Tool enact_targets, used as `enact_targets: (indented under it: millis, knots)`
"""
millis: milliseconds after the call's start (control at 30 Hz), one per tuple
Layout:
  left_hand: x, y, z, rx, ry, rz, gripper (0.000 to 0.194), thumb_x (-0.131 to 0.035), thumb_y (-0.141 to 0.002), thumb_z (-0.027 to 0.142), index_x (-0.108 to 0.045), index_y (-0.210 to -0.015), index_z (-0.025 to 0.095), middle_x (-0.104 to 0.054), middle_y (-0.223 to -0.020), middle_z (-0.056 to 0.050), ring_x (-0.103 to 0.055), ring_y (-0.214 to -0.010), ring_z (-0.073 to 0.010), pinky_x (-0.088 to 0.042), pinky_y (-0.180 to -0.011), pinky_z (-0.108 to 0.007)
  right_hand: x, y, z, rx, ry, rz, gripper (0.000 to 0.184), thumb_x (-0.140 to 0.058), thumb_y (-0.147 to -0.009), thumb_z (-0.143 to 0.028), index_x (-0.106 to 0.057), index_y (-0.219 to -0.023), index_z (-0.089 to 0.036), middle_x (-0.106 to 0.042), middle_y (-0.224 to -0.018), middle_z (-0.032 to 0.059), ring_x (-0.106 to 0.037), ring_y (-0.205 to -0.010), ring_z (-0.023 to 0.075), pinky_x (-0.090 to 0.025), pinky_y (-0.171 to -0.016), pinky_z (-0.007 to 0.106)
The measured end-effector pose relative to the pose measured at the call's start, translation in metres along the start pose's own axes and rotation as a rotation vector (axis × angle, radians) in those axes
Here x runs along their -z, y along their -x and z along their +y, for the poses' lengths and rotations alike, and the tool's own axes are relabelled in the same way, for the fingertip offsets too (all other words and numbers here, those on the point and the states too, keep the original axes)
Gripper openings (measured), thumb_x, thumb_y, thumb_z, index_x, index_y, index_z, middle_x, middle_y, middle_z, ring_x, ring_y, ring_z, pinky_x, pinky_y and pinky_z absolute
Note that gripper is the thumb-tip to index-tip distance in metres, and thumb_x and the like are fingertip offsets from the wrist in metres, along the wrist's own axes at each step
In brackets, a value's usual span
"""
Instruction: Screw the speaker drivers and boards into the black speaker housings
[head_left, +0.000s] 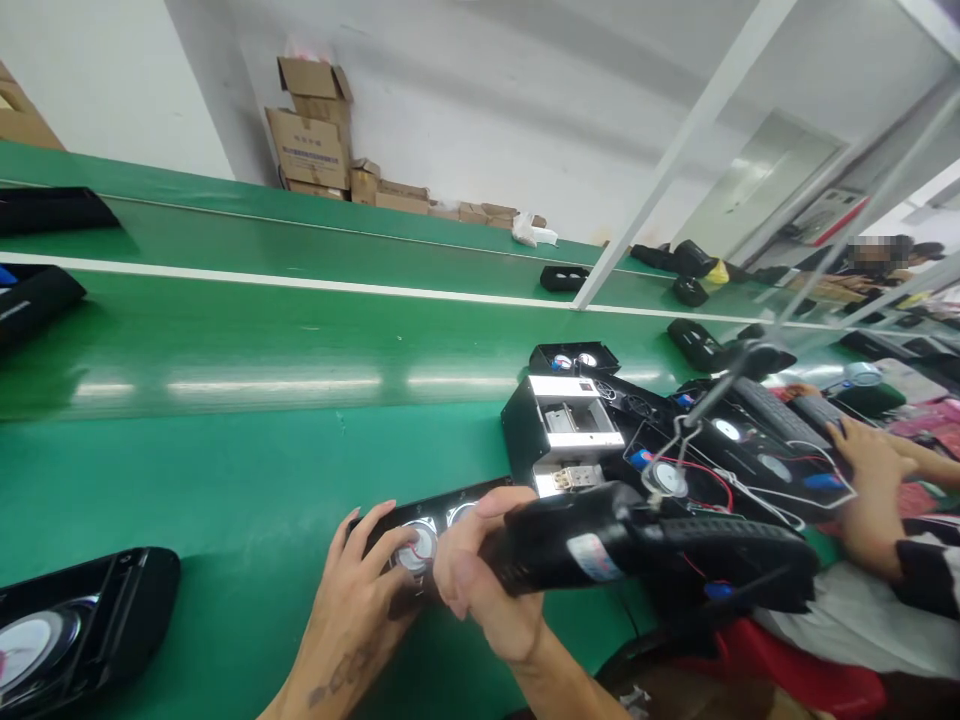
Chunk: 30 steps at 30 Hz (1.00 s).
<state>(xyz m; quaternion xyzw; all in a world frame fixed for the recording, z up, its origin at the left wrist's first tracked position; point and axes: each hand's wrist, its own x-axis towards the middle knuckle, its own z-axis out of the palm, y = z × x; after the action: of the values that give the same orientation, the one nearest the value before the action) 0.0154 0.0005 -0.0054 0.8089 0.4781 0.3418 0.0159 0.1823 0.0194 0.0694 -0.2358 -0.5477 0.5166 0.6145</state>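
Observation:
My left hand (367, 590) grips a black speaker panel (480, 492) on the green bench, fingers over its top and the thumb on its near side. Two round speaker drivers with pale centres show in the panel, the left driver (418, 548) partly under my fingertips. My right hand (487, 585) is wrapped round the front end of a black electric screwdriver (577, 545), held nearly level over the panel's right part. A hook and cord hang at the screwdriver's rear. Its tip is hidden behind my right hand.
A black box with a silver face (581, 440) stands just beyond the panel. More speaker housings and wires are piled right. A larger speaker housing (142, 600) lies left. A co-worker's hand (870, 460) is at the right. A slanting white post (675, 160) rises behind the bench.

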Motion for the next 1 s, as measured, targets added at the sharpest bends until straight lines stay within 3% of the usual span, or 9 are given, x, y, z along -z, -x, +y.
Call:
enact_targets:
  millis: [133,233,367,433,500,667,800,1000]
  knots:
    - [0.001,-0.001,0.0,-0.006,-0.01,-0.008,0.012,-0.074,-0.078,0.017,-0.07,-0.076,0.028,-0.078,-0.116,-0.001,-0.054,-0.134,-0.0379,-0.036,-0.115,-0.063,0.008,-0.016,-0.046,0.162,-0.083,0.05,0.026,-0.061,-0.104,-0.029,-0.048,-0.126,-0.036,-0.04,-0.058,-0.0129,-0.037,-0.04,0.0096,-0.037,-0.044,0.021]
    - [-0.002,0.001,-0.008,-0.051,-0.03,0.014,0.015,-0.072,-0.072,0.015,-0.067,-0.072,0.029,-0.078,-0.111,-0.001,-0.054,-0.132,-0.0387,-0.036,-0.112,-0.061,0.035,-0.043,-0.078,0.357,0.059,0.28,0.028,-0.065,-0.102,-0.031,-0.053,-0.127,-0.034,-0.044,-0.061,-0.0114,-0.038,-0.043,0.011,-0.04,-0.047,0.024]
    - [-0.006,0.0,-0.024,-0.244,-0.146,0.0,0.015,-0.078,-0.07,0.021,-0.068,-0.076,0.031,-0.076,-0.104,-0.001,-0.055,-0.13,-0.04,-0.041,-0.102,-0.056,0.096,-0.088,-0.088,0.745,0.349,0.635,0.028,-0.07,-0.1,-0.036,-0.054,-0.123,-0.034,-0.056,-0.071,-0.0091,-0.052,-0.059,0.0148,-0.051,-0.068,0.033]
    - [-0.006,-0.001,-0.03,-0.289,-0.188,0.01,0.017,-0.079,-0.067,0.021,-0.068,-0.076,0.031,-0.076,-0.102,0.0,-0.055,-0.129,-0.0404,-0.042,-0.1,-0.054,0.122,-0.1,-0.087,0.593,0.596,0.644,0.027,-0.078,-0.093,-0.039,-0.06,-0.11,-0.027,-0.063,-0.078,-0.0051,-0.062,-0.074,0.0183,-0.052,-0.082,0.039]
    - [-0.005,-0.003,-0.033,-0.337,-0.208,0.029,0.017,-0.079,-0.066,0.022,-0.069,-0.077,0.032,-0.076,-0.101,0.001,-0.057,-0.126,-0.0393,-0.043,-0.098,-0.052,0.136,-0.096,-0.089,0.417,0.728,0.596,0.03,-0.081,-0.089,-0.04,-0.062,-0.105,-0.023,-0.066,-0.078,-0.0031,-0.065,-0.076,0.0199,-0.052,-0.086,0.041]
    - [-0.009,-0.002,-0.039,-0.357,-0.197,0.061,0.012,-0.08,-0.069,0.029,-0.07,-0.075,0.032,-0.076,-0.099,0.001,-0.06,-0.125,-0.0376,-0.047,-0.094,-0.048,0.13,-0.056,-0.105,0.485,0.536,0.634,0.042,-0.075,-0.096,-0.034,-0.052,-0.13,-0.025,-0.056,-0.064,-0.0114,-0.055,-0.054,0.0142,-0.051,-0.067,0.034]
    - [-0.016,0.005,-0.048,-0.326,-0.144,0.029,0.01,-0.081,-0.076,0.033,-0.071,-0.076,0.031,-0.075,-0.101,-0.001,-0.061,-0.127,-0.0376,-0.05,-0.093,-0.048,0.133,-0.048,-0.094,0.308,0.525,0.552,0.037,-0.079,-0.093,-0.03,-0.053,-0.118,-0.025,-0.059,-0.059,-0.0125,-0.054,-0.048,0.0124,-0.049,-0.06,0.031]
    - [-0.021,0.012,-0.055,-0.264,-0.05,0.007,0.009,-0.079,-0.082,0.035,-0.072,-0.079,0.03,-0.075,-0.105,-0.003,-0.059,-0.133,-0.0408,-0.057,-0.092,-0.054,0.142,-0.052,-0.074,0.195,0.54,0.473,0.03,-0.078,-0.091,-0.029,-0.053,-0.108,-0.025,-0.055,-0.054,-0.0135,-0.049,-0.045,0.0105,-0.046,-0.055,0.028]
